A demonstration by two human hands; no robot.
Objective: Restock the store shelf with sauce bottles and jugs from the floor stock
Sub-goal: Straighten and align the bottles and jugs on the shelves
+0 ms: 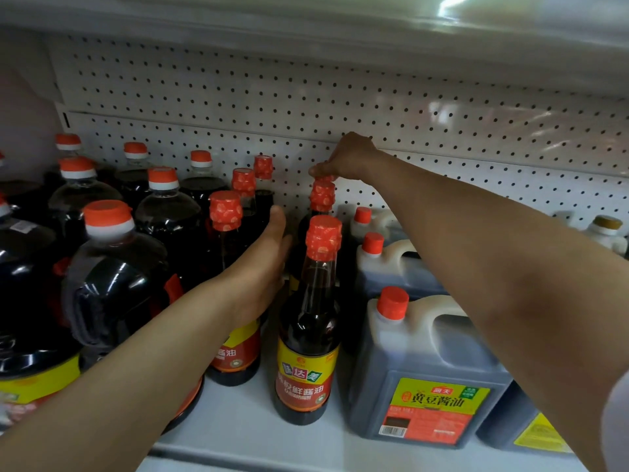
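Fingertips of the right hand (347, 158) are pinching the red cap of a far sauce bottle (321, 199) standing on the shelf (245, 427). Left hand (265, 264) is lying flat and open, fingers straight, pressing against a neighbouring bottle (228, 267) to its left.

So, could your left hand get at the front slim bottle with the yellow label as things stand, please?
Probably yes. The left hand lies open just beside the front slim bottle, with nothing between them; the right hand is busy pinching the cap of the bottle behind.
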